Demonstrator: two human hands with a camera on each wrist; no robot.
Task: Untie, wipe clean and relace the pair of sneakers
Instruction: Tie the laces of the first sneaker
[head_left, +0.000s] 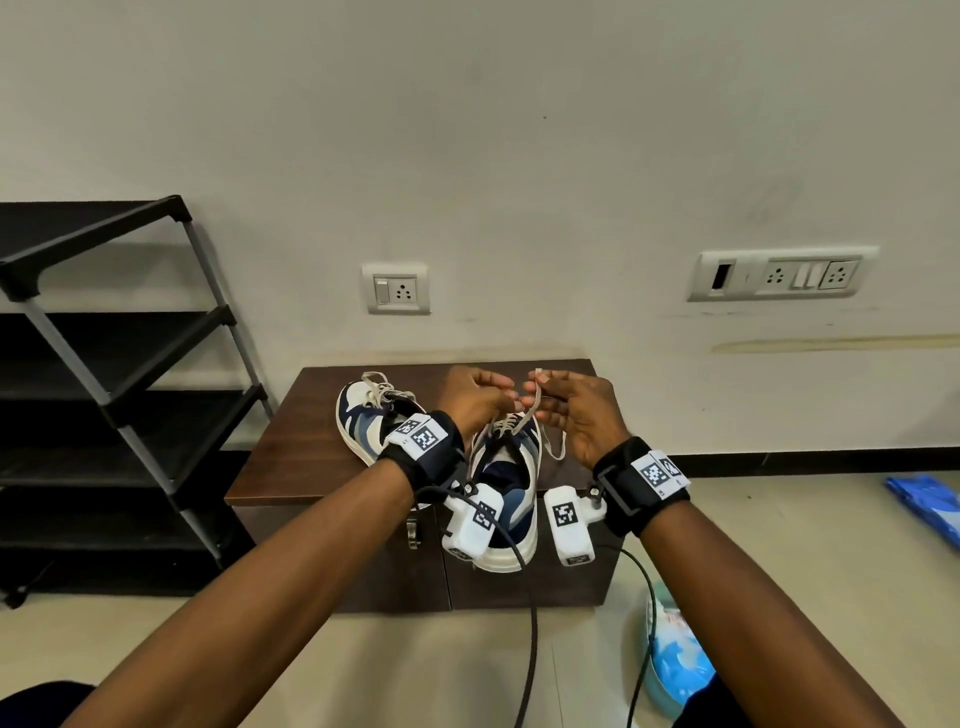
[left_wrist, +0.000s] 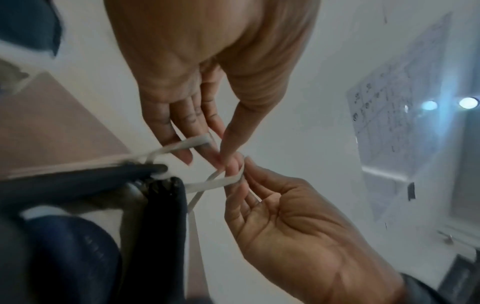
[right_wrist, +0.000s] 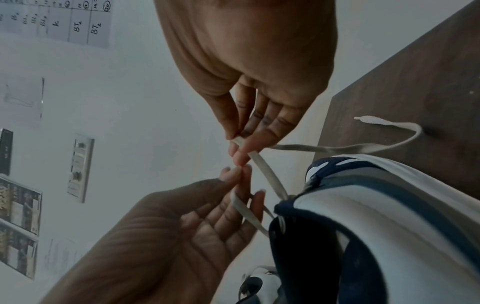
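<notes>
Two blue-and-white sneakers stand on a low brown table (head_left: 301, 441). The far sneaker (head_left: 363, 415) sits at the left with its lace in a loose tangle. The near sneaker (head_left: 511, 499) points away from me, heel at the table's front edge. Both hands are raised over its tongue. My left hand (head_left: 506, 395) pinches one strand of the grey lace (head_left: 530, 415) between thumb and fingertips (left_wrist: 223, 160). My right hand (head_left: 535, 397) pinches the other strand (right_wrist: 265, 170) at its fingertips (right_wrist: 241, 144). The strands cross between the hands, and one free lace end (right_wrist: 374, 121) trails onto the table.
A black shoe rack (head_left: 104, 364) stands at the left against the wall. Wall sockets (head_left: 397, 288) sit behind the table. A light blue packet (head_left: 675, 654) lies on the floor by my right arm, and a blue bag (head_left: 930, 509) lies farther right. Wrist-camera cables (head_left: 530, 649) hang below the arms.
</notes>
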